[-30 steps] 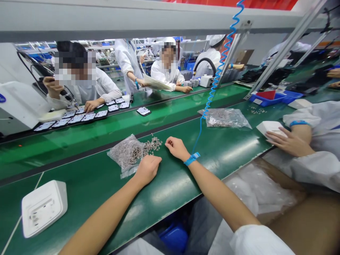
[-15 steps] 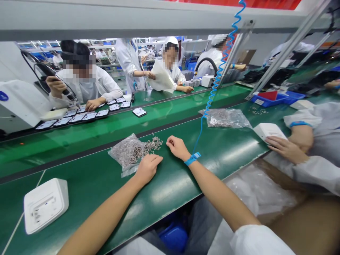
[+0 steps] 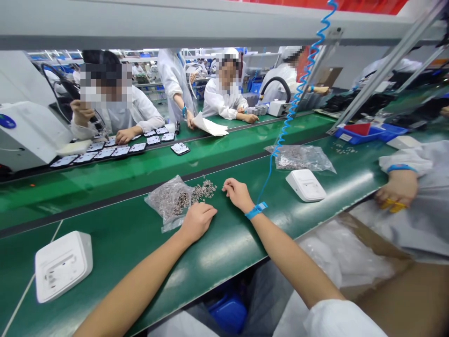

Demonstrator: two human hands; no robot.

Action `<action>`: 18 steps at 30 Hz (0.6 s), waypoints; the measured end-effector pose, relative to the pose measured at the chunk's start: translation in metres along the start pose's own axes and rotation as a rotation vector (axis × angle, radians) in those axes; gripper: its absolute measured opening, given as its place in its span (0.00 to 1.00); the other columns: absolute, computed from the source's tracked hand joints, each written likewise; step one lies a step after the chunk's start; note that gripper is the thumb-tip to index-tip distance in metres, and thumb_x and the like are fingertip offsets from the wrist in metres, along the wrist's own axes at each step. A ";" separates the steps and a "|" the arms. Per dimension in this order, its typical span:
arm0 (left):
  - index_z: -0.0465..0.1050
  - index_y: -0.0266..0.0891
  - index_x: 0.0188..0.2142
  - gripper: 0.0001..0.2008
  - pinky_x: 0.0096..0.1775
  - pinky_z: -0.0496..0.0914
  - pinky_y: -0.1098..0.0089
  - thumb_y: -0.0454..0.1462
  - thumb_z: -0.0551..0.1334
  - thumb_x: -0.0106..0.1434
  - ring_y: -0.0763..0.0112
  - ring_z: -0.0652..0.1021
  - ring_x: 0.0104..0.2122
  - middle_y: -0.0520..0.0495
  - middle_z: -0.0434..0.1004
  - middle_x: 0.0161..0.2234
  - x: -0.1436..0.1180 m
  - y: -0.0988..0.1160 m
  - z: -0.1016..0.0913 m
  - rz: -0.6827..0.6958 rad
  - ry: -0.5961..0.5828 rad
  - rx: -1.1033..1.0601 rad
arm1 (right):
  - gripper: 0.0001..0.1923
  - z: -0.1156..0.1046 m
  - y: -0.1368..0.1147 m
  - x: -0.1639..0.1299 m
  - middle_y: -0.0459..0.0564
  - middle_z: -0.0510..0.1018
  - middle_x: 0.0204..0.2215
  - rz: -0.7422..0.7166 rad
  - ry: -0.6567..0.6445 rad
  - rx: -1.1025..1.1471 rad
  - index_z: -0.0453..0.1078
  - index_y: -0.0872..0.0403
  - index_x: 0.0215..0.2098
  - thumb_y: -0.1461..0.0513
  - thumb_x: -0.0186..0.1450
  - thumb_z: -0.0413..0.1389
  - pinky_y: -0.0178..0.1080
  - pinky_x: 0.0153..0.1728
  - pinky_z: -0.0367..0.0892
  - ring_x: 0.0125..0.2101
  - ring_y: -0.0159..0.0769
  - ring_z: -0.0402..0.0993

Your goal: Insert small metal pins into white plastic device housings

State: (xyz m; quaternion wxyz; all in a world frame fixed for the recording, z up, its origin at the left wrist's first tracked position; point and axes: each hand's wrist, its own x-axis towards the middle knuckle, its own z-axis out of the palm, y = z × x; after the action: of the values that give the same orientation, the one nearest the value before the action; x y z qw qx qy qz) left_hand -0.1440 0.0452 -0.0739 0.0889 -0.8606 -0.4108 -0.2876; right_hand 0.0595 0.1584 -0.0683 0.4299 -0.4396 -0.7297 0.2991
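On green surface (image 3: 115, 234), center: left hand (image 3: 196, 221) loosely curled, empty, beside clear bag (image 3: 168, 202) of small metal parts. Right hand (image 3: 238, 193) fingers pinched at loose parts pile (image 3: 204, 189); whether it grips one, cannot tell. White housing (image 3: 63, 266) far left.

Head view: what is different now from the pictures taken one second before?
The co-worker's hand let go of the white box, which now lies further left on the green belt. The left hand and right hand stayed curled beside the small metal parts and their bag.
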 end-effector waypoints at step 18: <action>0.68 0.40 0.47 0.10 0.40 0.73 0.67 0.36 0.49 0.77 0.66 0.75 0.35 0.46 0.71 0.37 0.003 -0.006 0.007 -0.031 0.010 -0.089 | 0.11 -0.084 0.042 0.001 0.54 0.83 0.33 0.215 0.470 -0.121 0.77 0.54 0.36 0.57 0.63 0.56 0.44 0.41 0.73 0.34 0.44 0.80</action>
State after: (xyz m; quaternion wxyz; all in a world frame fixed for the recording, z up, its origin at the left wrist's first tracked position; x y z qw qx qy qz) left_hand -0.1436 0.0536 -0.0787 0.0482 -0.8558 -0.4103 -0.3113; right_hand 0.1503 0.1821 -0.0638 0.5265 -0.5967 -0.5755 0.1885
